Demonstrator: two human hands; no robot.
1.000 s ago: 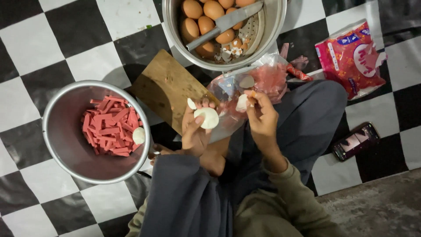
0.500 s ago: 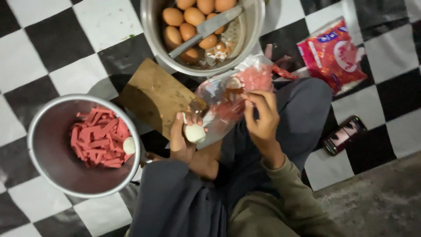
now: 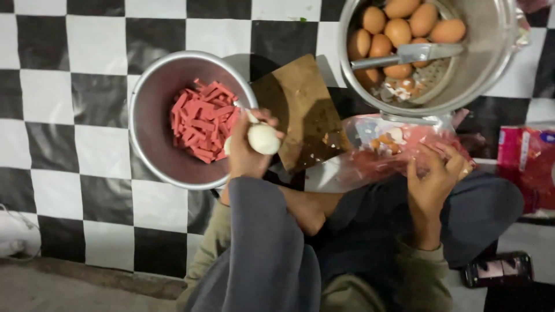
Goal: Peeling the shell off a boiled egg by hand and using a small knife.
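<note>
L hand: fingers wrapped round peeled egg, held at rim of metal bowl w/ red strips. R hand: fingers pinching plastic bag of shell bits, kept in lap betw. bowl & egg pot for reach.

peeled egg | white, smooth, whole | held at rim of bowl
</note>
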